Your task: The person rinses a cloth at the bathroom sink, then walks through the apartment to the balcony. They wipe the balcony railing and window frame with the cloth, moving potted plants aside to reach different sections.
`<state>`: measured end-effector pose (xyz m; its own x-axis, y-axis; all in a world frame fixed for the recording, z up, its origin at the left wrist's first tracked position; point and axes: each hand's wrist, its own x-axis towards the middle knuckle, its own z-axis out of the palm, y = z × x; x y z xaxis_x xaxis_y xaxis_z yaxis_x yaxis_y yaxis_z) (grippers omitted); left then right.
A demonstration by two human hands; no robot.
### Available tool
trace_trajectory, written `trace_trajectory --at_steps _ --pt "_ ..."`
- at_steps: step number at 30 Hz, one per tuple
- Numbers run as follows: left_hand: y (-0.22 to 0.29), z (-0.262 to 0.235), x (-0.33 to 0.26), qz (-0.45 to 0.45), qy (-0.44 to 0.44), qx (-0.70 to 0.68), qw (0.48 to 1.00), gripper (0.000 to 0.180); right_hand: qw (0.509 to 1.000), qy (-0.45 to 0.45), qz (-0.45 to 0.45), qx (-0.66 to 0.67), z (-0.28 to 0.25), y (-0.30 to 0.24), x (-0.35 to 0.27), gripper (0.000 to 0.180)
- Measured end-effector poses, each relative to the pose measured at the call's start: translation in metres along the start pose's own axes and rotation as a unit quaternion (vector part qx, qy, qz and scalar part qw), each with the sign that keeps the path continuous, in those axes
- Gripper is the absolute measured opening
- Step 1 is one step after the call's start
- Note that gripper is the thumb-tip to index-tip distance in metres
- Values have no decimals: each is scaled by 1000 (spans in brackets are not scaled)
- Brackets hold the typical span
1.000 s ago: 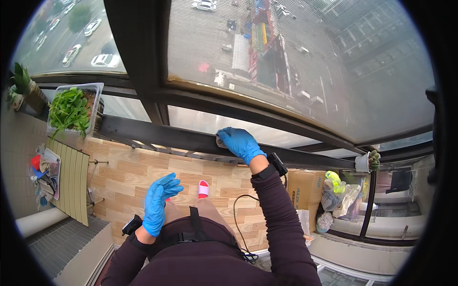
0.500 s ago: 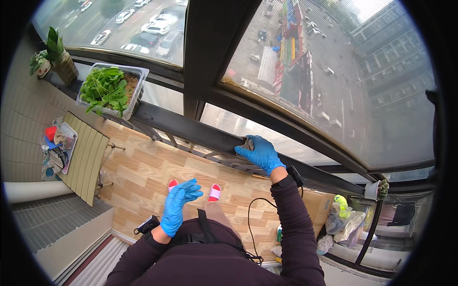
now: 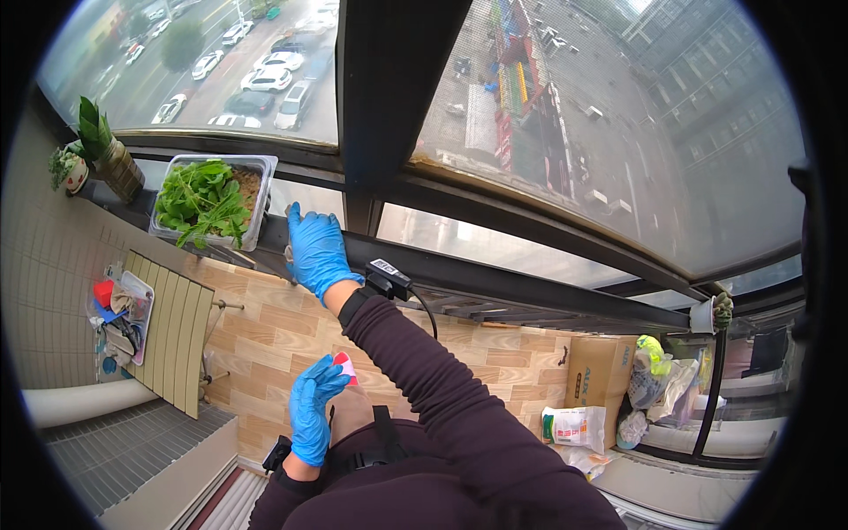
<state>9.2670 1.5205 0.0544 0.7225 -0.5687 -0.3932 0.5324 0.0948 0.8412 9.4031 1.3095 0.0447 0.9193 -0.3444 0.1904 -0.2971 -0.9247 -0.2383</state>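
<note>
My right hand (image 3: 318, 254), in a blue glove, reaches across to the dark railing ledge (image 3: 477, 276) under the windows. It presses a greyish cloth (image 3: 289, 253) onto the ledge; most of the cloth is hidden beneath the fingers. Just left of that hand stands a clear plastic box (image 3: 265, 190) holding leafy greens (image 3: 203, 201) and brown soil. My left hand (image 3: 311, 413), also gloved in blue, hovers in front of my body. Its fingers are loosely bent and nothing shows in them.
Two potted plants (image 3: 115, 163) sit at the ledge's left end, and a white pot (image 3: 702, 315) at its right end. A slatted folding table (image 3: 172, 327) stands at left with a tray of odds and ends. A cardboard box (image 3: 594, 375) and bags (image 3: 574, 428) occupy the right floor.
My right hand has slid the cloth left along the ledge, from the middle to beside the plastic box. My left hand has moved slightly down in the picture.
</note>
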Motion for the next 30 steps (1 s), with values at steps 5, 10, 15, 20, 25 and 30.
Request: trace_trajectory --at_steps 5,10,15,20,25,30 --pt "2 16 -1 1 -10 24 1000 54 997 43 48 -49 16 7 -15 65" --pt "-1 47 2 18 -41 35 998 55 987 76 67 -123 4 59 -70 55" --pt "-15 81 1 12 -93 43 995 55 978 86 66 -176 -33 143 -147 61" --pt "-30 108 -2 5 -139 4 990 51 977 40 86 -191 -82 213 -216 65" --pt "-36 111 -6 -5 -142 -2 990 52 994 18 51 -90 -95 228 -226 68" --pt "-35 89 -7 -11 -92 19 995 53 996 45 70 -44 -74 201 -203 67"
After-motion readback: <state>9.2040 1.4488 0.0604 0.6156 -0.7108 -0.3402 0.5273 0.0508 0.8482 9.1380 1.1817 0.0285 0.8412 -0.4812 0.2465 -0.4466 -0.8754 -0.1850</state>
